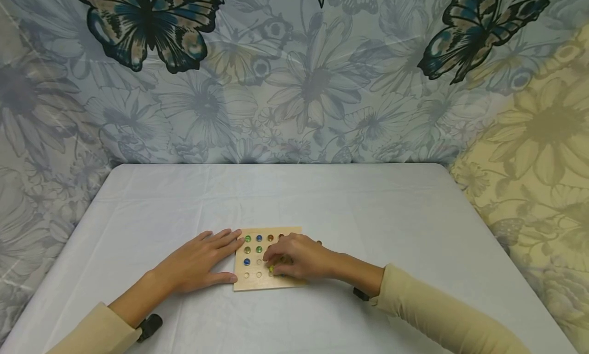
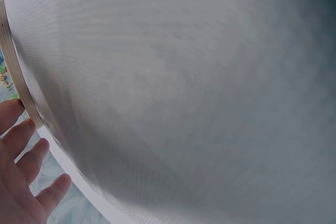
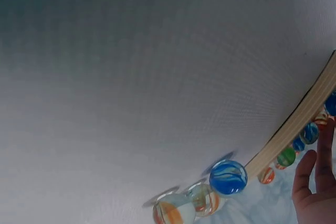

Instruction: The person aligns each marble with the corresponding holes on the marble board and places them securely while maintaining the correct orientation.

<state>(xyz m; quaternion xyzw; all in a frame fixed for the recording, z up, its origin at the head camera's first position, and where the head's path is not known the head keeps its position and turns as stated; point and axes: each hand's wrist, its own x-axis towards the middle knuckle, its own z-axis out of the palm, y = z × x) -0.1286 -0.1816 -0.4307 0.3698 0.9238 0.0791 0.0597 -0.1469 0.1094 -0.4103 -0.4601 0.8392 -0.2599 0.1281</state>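
A pale wooden board with rows of round hollows lies on the table. Glass marbles fill its upper rows, among them a green marble and a blue marble. Several hollows at the lower left hold nothing. My left hand rests along the board's left edge, fingers extended and thumb touching the near corner. Above the board, my right hand pinches a yellow-green marble between thumb and fingers, low over the lower rows. That hand hides much of the board's right side.
Beside the board's right edge lie loose marbles on the cloth: a blue one and two clear ones with orange swirls, one of them the nearer marble. A white cloth covers the table, and a butterfly-patterned curtain hangs behind.
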